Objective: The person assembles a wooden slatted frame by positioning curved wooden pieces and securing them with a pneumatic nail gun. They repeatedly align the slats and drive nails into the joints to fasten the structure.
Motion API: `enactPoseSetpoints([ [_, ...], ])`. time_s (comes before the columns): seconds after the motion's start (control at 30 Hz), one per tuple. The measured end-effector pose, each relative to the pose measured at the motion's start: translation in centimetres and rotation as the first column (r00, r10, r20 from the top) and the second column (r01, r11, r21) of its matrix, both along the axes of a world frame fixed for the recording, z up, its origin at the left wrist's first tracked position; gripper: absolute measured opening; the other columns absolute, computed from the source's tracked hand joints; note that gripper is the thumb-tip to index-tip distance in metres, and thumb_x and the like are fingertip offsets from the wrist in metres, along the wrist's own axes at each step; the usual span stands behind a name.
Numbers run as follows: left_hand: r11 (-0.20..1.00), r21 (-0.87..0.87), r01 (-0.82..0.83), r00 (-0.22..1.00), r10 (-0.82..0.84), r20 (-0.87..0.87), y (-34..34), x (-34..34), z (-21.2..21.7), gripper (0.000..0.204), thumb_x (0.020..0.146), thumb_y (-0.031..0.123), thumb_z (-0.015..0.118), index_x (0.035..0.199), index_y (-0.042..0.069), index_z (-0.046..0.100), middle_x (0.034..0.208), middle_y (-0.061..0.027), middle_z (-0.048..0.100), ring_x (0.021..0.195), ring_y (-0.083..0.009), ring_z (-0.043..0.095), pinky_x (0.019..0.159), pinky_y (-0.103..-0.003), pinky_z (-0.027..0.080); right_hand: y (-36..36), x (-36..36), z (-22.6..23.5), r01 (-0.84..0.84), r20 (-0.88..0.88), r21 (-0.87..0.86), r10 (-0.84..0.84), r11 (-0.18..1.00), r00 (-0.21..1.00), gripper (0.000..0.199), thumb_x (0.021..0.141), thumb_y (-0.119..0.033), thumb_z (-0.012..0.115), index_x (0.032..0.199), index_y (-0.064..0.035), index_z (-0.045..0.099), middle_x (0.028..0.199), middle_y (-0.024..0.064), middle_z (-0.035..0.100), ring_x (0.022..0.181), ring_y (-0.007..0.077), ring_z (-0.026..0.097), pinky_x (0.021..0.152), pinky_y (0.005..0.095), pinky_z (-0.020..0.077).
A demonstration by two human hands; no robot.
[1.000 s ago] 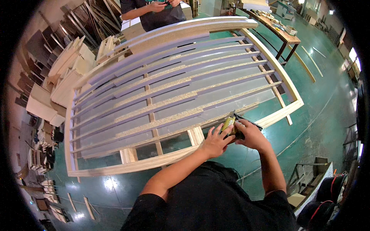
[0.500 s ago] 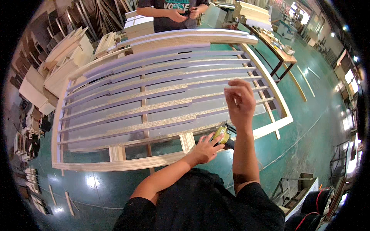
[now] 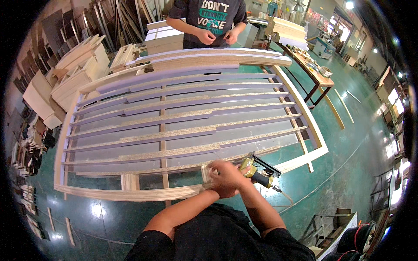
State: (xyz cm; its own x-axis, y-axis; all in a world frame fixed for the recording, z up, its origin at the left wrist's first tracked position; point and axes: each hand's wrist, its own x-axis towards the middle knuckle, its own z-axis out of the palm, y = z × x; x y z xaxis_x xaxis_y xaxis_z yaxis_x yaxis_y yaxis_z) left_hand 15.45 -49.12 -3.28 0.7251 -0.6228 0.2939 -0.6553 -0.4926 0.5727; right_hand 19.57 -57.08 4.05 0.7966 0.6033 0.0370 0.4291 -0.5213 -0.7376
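Note:
A yellow-green and black nail gun (image 3: 260, 177) lies tilted at the front rail of a large wooden frame (image 3: 143, 194), its hose trailing from the handle end. My left hand (image 3: 224, 191) is mostly covered by my right; a fingertip seems to touch the gun's body, but its grip is hidden. Crossing over it, my right hand (image 3: 226, 172) is smeared by motion, so its fingers are unclear. Beside both hands is a short wooden block (image 3: 205, 174) set against the rail. Long particleboard strips (image 3: 174, 132) with purplish-white sides run across the frame.
Across the frame stands a co-worker (image 3: 213, 21), hands held together at the waist. Stacked boards (image 3: 196, 58) rest along the far rail. A workbench (image 3: 320, 78) is at the right, timber stacks (image 3: 78, 74) at the left. Loose sticks (image 3: 333, 108) lie on the green floor.
My right hand has come down and left from its raised place, crossing over my left hand. The nail gun shows more fully now. The co-worker's hands have drawn together.

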Motion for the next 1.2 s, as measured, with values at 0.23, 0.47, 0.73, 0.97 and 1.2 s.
enactPoseSetpoints([
  [0.23, 0.992, 0.126, 0.017, 0.999, -0.011, -0.044, -0.8, 0.0, 2.1, 0.066, 0.096, 0.030, 0.069, 0.158, 0.025, 0.047, 0.164, -0.0145, 0.041, 0.150, -0.0427, 0.039, 0.118, -0.061, 0.035, 0.1, -1.4, -0.1, -0.066, 0.098, -0.127, 0.079, 0.990, 0.992, 0.033, 0.086, -0.025, 0.075, 0.114, -0.0080, 0.069, 0.109, 0.0190, 0.072, 0.099, 0.0445, 0.071, 0.085, 0.0552, 0.0573],
  [0.47, 0.988, 0.155, 0.014, 0.998, -0.004, -0.061, -0.6, -0.2, 2.6, 0.067, 0.097, 0.030, 0.068, 0.160, 0.023, 0.044, 0.163, -0.0156, 0.043, 0.148, -0.0425, 0.040, 0.119, -0.059, 0.034, 0.2, -1.2, 0.1, -0.056, 0.116, -0.141, 0.073, 0.988, 0.991, 0.031, 0.088, -0.027, 0.074, 0.113, -0.0087, 0.070, 0.108, 0.0200, 0.072, 0.099, 0.0442, 0.071, 0.085, 0.0553, 0.0573],
  [0.73, 0.986, 0.166, 0.012, 0.996, 0.003, -0.084, -0.7, -0.1, 2.8, 0.069, 0.098, 0.030, 0.067, 0.161, 0.021, 0.042, 0.161, -0.0168, 0.045, 0.146, -0.0424, 0.043, 0.119, -0.058, 0.034, 0.4, -1.2, -0.6, -0.023, 0.127, -0.144, 0.042, 0.989, 0.991, 0.032, 0.088, -0.028, 0.074, 0.113, -0.0092, 0.070, 0.106, 0.0194, 0.072, 0.099, 0.0439, 0.071, 0.085, 0.0552, 0.0576],
  [0.97, 0.985, 0.174, 0.010, 0.995, 0.008, -0.102, -0.9, 0.1, 2.9, 0.070, 0.099, 0.029, 0.066, 0.163, 0.018, 0.040, 0.160, -0.0179, 0.046, 0.145, -0.0422, 0.044, 0.119, -0.057, 0.033, 0.3, -1.1, -1.3, -0.002, 0.151, -0.145, 0.024, 0.989, 0.988, 0.031, 0.086, -0.027, 0.077, 0.114, -0.0131, 0.072, 0.104, 0.0150, 0.073, 0.093, 0.0408, 0.072, 0.079, 0.0523, 0.0584],
  [1.2, 0.985, 0.172, 0.006, 0.992, 0.016, -0.125, -0.9, 0.2, 2.9, 0.072, 0.100, 0.029, 0.065, 0.165, 0.016, 0.037, 0.158, -0.0189, 0.048, 0.143, -0.0420, 0.046, 0.120, -0.056, 0.033, 0.4, -1.4, -0.4, -0.008, 0.149, -0.112, 0.025, 0.994, 0.989, 0.024, 0.087, -0.024, 0.072, 0.104, -0.0081, 0.068, 0.101, 0.0197, 0.072, 0.094, 0.0456, 0.071, 0.081, 0.0575, 0.0571],
])
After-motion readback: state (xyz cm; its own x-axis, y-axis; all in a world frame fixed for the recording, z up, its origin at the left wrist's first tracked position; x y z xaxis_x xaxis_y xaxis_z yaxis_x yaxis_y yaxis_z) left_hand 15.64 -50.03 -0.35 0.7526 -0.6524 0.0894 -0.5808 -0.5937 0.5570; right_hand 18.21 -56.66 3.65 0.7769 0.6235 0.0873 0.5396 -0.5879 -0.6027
